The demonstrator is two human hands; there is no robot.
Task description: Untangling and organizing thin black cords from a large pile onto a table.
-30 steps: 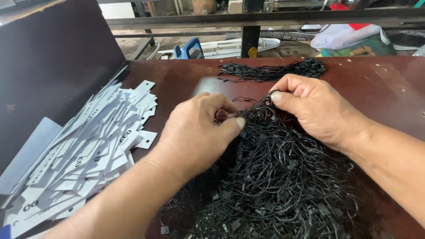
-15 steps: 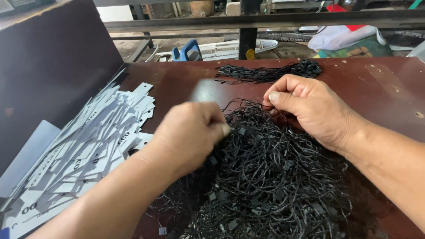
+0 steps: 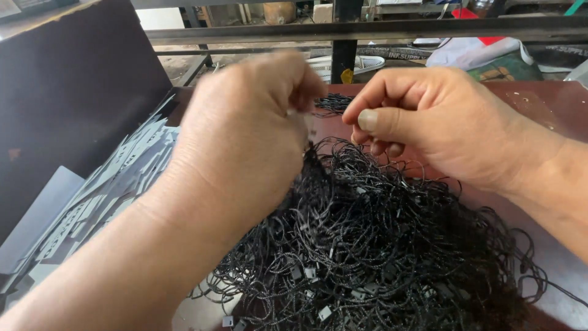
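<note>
My left hand (image 3: 245, 135) is raised close to the camera, curled into a fist, with a blurred pale tag (image 3: 299, 119) showing at its fingertips. Just to its right, my right hand (image 3: 441, 122) has thumb and forefinger pinched together, seemingly on a thin black string; the string itself is barely visible. Both hands hover above a big tangled pile of black looped strings (image 3: 380, 245) with small plastic clasps. The pile's top strands rise toward my left hand.
A heap of white paper tags (image 3: 116, 184) lies left of the pile, against a dark slanted board (image 3: 73, 92). A smaller black string bundle (image 3: 334, 103) lies farther back on the brown table (image 3: 551, 104). A metal rail (image 3: 429, 27) runs behind.
Both hands have lifted off the string pile and come up toward the camera, close together. The left hand brought the pale tag up with it.
</note>
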